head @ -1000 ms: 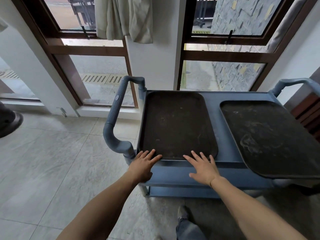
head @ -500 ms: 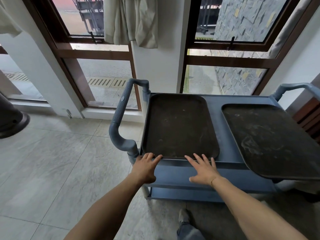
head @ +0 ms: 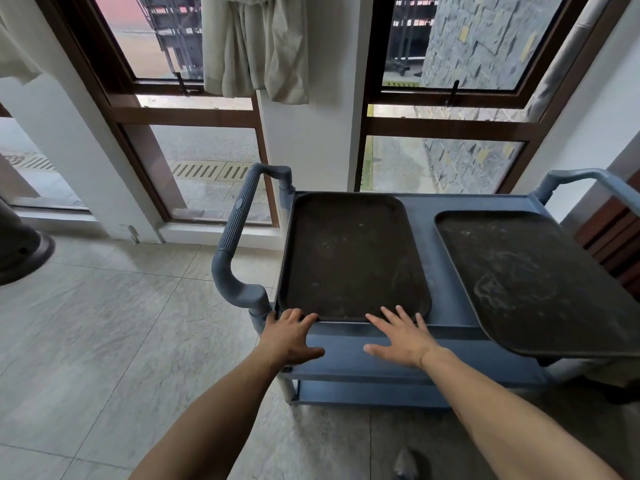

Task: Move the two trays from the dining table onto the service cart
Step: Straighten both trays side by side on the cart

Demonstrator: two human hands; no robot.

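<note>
Two dark brown rectangular trays lie on the top shelf of a blue-grey service cart (head: 446,327). The left tray (head: 349,254) sits flat within the shelf. The right tray (head: 540,278) overhangs the cart's near edge at an angle. My left hand (head: 289,336) rests with spread fingers at the left tray's near left corner, on the cart's rim. My right hand (head: 398,336) lies flat, fingers apart, fingertips touching the same tray's near edge. Neither hand holds anything.
The cart stands against a white wall between two brown-framed windows, with handles at its left (head: 239,237) and right (head: 581,178) ends. A cream curtain (head: 256,46) hangs above. A dark round base (head: 20,247) sits on the tiled floor at far left. Wooden furniture (head: 620,237) borders the right.
My view has shifted slightly, so the cart sits lower in frame. Both hands stay at the left tray's near edge, the left hand slid a little onto the cart's rim.
</note>
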